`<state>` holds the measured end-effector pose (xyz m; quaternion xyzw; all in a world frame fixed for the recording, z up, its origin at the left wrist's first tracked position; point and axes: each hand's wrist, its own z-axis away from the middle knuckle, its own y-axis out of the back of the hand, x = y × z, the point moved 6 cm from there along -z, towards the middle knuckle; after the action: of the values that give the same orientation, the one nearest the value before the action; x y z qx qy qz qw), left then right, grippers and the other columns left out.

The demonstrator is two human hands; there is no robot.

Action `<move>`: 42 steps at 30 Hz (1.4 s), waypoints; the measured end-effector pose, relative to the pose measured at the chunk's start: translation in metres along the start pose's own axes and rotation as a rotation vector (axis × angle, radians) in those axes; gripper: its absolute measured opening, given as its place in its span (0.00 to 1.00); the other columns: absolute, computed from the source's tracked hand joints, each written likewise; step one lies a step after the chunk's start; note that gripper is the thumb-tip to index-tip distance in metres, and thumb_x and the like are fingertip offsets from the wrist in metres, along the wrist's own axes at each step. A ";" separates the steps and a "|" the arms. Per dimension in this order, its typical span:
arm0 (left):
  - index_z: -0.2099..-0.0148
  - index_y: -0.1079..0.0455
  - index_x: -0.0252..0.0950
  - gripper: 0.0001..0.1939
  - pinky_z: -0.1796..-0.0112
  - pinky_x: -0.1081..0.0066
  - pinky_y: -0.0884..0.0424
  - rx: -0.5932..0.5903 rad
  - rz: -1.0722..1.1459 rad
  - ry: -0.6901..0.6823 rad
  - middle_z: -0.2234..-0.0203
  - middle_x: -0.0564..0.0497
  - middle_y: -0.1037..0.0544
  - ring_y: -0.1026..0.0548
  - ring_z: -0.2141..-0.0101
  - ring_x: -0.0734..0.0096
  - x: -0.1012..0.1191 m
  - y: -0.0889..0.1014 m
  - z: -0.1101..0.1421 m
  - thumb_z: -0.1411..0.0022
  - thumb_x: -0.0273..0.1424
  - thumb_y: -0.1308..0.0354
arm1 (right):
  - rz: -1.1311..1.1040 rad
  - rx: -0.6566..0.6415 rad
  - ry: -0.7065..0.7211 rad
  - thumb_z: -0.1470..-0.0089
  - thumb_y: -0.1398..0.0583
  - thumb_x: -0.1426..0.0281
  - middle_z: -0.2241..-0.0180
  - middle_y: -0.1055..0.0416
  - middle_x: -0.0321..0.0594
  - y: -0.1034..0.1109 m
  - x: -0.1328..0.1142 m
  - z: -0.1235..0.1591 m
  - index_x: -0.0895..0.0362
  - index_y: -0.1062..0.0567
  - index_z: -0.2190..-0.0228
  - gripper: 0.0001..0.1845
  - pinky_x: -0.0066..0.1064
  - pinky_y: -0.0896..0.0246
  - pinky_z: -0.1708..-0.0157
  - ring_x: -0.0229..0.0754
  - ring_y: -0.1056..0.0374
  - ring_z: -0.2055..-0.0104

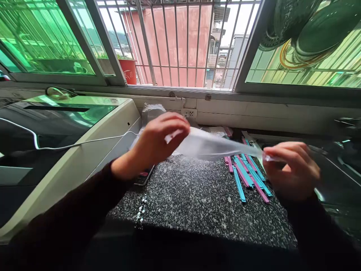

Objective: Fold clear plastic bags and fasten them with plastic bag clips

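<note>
A clear plastic bag [205, 145] is stretched in the air over the speckled black countertop [194, 199]. My left hand [160, 139] pinches its left end between thumb and fingers. At the other end, my right hand [293, 165] grips a gathered corner, with the fingers closed. The bag looks flat and slightly blurred; I make out nothing inside it. Below it and toward the right lies a loose pile of pink and turquoise flat plastic strips [248, 173], close to my right hand.
On the left stands a large cream and dark machine [113, 124] with a white cable [104, 140] crossing it. More clear plastic [153, 109] lies at the back near a wall socket [189, 113]. Small white bits [140, 210] dot the counter's front left. A barred window is behind.
</note>
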<state>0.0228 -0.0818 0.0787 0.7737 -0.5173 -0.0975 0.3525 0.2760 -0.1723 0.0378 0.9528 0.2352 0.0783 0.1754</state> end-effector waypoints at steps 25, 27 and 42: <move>0.69 0.32 0.34 0.08 0.63 0.70 0.27 -0.356 -0.009 -0.086 0.66 0.46 0.24 0.27 0.64 0.69 0.014 -0.044 0.236 0.45 0.20 0.51 | -0.491 -0.888 0.168 0.47 0.49 0.77 0.81 0.39 0.36 -0.045 -0.113 0.117 0.56 0.34 0.79 0.12 0.30 0.52 0.77 0.37 0.46 0.77; 0.68 0.33 0.34 0.07 0.61 0.68 0.28 -0.337 -0.028 -0.103 0.65 0.45 0.23 0.27 0.63 0.68 0.017 -0.040 0.241 0.45 0.20 0.51 | -0.615 -0.968 0.129 0.45 0.49 0.72 0.79 0.38 0.37 -0.044 -0.115 0.113 0.56 0.33 0.76 0.10 0.30 0.50 0.77 0.37 0.44 0.76; 0.67 0.32 0.35 0.08 0.64 0.68 0.28 -0.333 -0.066 -0.128 0.64 0.44 0.23 0.26 0.61 0.66 0.029 -0.042 0.249 0.45 0.22 0.52 | -0.241 -0.950 0.097 0.47 0.43 0.68 0.71 0.31 0.42 -0.127 -0.065 0.141 0.55 0.26 0.60 0.13 0.28 0.43 0.71 0.39 0.38 0.70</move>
<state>-0.0620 -0.2084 -0.1247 0.7133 -0.4897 -0.2423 0.4390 0.1983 -0.1395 -0.1440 0.7286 0.2898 0.2006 0.5873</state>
